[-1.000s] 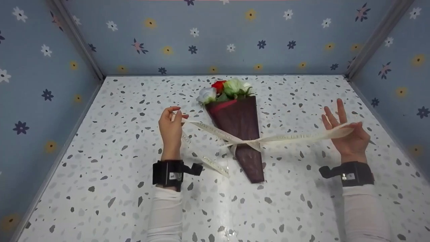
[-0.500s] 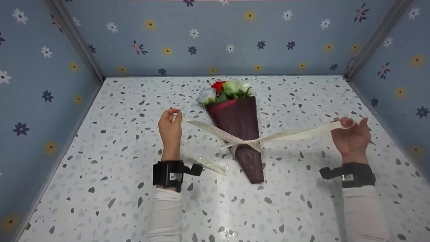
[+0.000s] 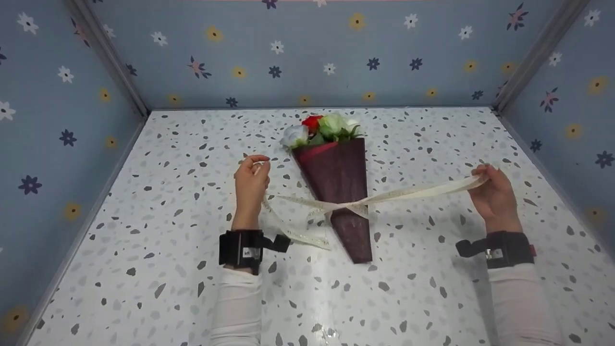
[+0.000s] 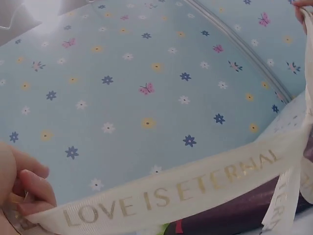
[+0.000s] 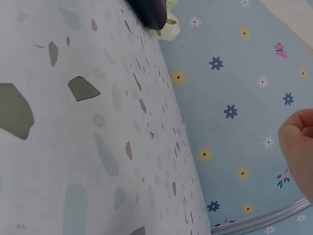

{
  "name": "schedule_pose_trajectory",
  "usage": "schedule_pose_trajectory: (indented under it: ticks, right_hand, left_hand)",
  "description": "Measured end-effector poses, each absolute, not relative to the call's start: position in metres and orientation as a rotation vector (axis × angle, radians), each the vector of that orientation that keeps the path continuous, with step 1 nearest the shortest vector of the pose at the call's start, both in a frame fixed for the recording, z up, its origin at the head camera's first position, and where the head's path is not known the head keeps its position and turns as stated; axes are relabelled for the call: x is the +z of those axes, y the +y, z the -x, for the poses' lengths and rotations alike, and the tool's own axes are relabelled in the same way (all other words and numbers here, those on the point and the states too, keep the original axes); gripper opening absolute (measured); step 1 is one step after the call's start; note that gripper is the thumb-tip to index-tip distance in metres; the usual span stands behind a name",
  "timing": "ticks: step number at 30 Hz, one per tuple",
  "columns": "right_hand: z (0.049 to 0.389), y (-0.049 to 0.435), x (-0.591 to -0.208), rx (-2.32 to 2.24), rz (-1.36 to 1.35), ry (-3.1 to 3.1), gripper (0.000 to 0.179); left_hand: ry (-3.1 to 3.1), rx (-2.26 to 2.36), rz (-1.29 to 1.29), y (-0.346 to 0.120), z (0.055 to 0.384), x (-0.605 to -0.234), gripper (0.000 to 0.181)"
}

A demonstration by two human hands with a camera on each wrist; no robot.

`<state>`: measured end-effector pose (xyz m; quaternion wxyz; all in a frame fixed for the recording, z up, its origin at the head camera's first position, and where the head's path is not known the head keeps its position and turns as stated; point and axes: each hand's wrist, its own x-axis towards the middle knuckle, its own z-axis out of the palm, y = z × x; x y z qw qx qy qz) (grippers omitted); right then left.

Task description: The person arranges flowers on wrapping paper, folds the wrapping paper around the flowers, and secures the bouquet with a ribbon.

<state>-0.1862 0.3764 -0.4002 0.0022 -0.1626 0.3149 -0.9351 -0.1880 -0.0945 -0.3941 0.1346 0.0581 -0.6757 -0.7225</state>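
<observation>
A bouquet in dark maroon wrapping lies on the table, its red, pale green and bluish-white flowers toward the back wall. Round its lower middle runs a cream ribbon, crossed at the front. My left hand is left of the bouquet, and in the left wrist view its curled fingers hold the ribbon, lettered "LOVE IS ETERNAL". A loose tail of ribbon droops below that hand to the table. Off to the right, my right hand pinches the other ribbon end, drawn out almost straight from the crossing.
The speckled white table is bounded by a flower-patterned blue back wall and two side walls. Black camera bands sit on both wrists. A small glossy transparent piece shows near the front edge.
My right hand has turned from spread fingers to pinching the ribbon and moved slightly left. The left hand has shifted slightly right, and its ribbon stretch hangs lower. The bouquet's lower end has slid slightly left.
</observation>
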Motion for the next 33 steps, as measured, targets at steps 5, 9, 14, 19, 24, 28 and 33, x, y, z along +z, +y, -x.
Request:
schedule_pose_trajectory:
  ticks: [5, 9, 14, 19, 24, 28, 33]
  right_hand:
    - [0.188, 0.377, -0.399, -2.985, 0.474, 0.894, 0.024]
    - [0.191, 0.375, -0.397, -3.050, 0.408, 0.896, 0.020]
    - [0.190, 0.372, -0.396, -3.163, 0.251, 0.971, 0.016]
    - [0.188, 0.371, -0.394, -3.166, 0.256, 1.061, 0.017]
    - [0.190, 0.369, -0.392, -3.133, 0.395, 0.879, 0.018]
    - [0.189, 0.369, -0.391, -3.099, 0.437, 0.767, 0.020]
    - [0.189, 0.367, -0.393, -3.335, 0.255, 0.718, 0.040]
  left_hand:
    - [-2.608, -1.581, 0.150, -0.090, 0.187, -0.400, 0.024]
    - [-2.951, -1.295, 0.367, -0.087, 0.187, -0.402, 0.032]
    - [-3.109, -1.109, 0.460, -0.088, 0.185, -0.404, 0.026]
    - [-3.157, -1.097, 0.473, -0.088, 0.182, -0.405, 0.015]
    - [-3.156, -1.113, 0.321, -0.089, 0.182, -0.405, 0.012]
    - [-3.161, -1.106, 0.256, -0.089, 0.181, -0.405, 0.013]
    - [-3.171, -1.091, 0.243, -0.091, 0.181, -0.407, 0.014]
